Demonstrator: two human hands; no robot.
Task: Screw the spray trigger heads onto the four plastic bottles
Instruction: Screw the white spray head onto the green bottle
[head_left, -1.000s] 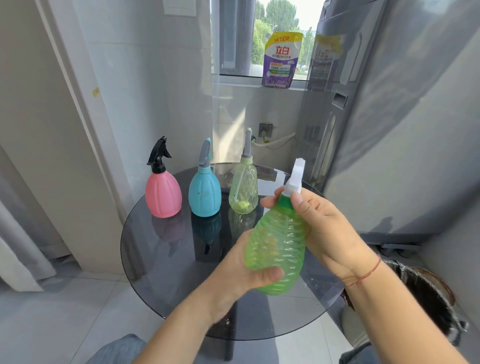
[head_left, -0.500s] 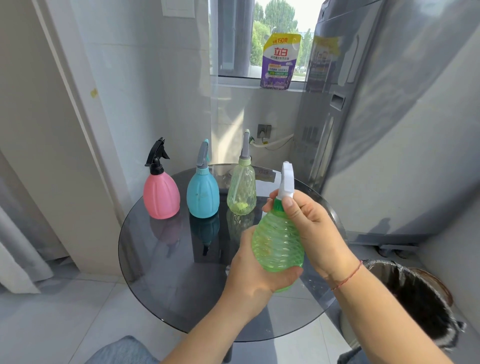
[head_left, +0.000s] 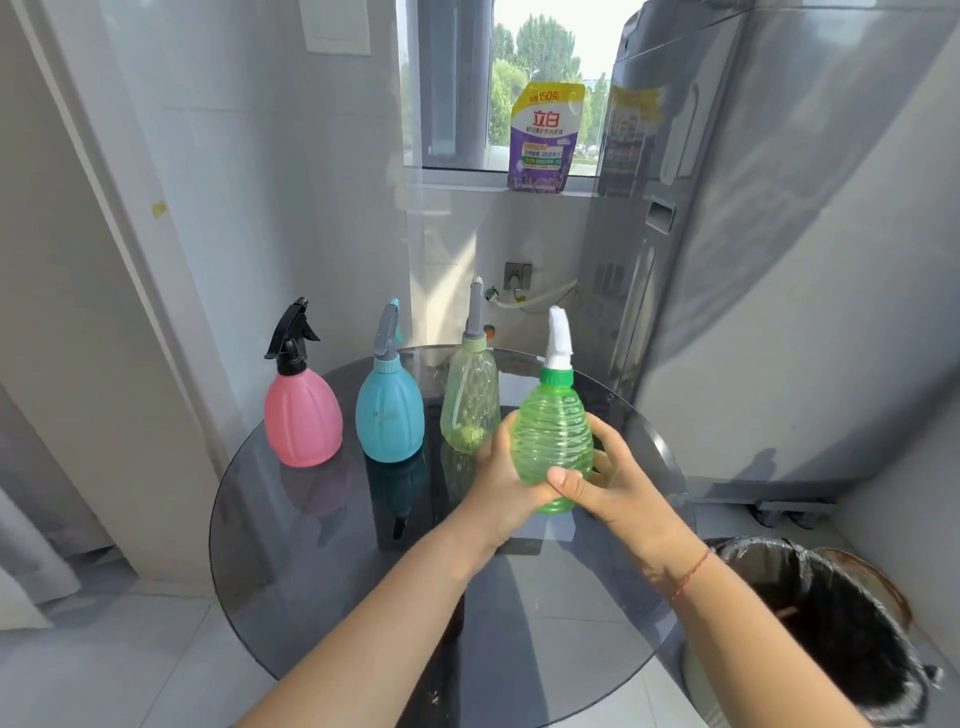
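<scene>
Bottles pink (head_left: 303, 421), blue (head_left: 389, 418) and pale (head_left: 470, 402) stood capped on our glass table (head_left: 311, 545) — our left hand (head_left: 501, 480) and right hand (head_left: 618, 480) wrapped the green bottle (head_left: 551, 449), best lowered upright beside them.

Translucent ribbed plastic green bottle (head_left: 551, 441); glossy smoked-glass table (head_left: 332, 545).

A home utility corner: tiled walls, a washing machine (head_left: 779, 260), detergent pouch (head_left: 543, 140) on the windowsill.
</scene>
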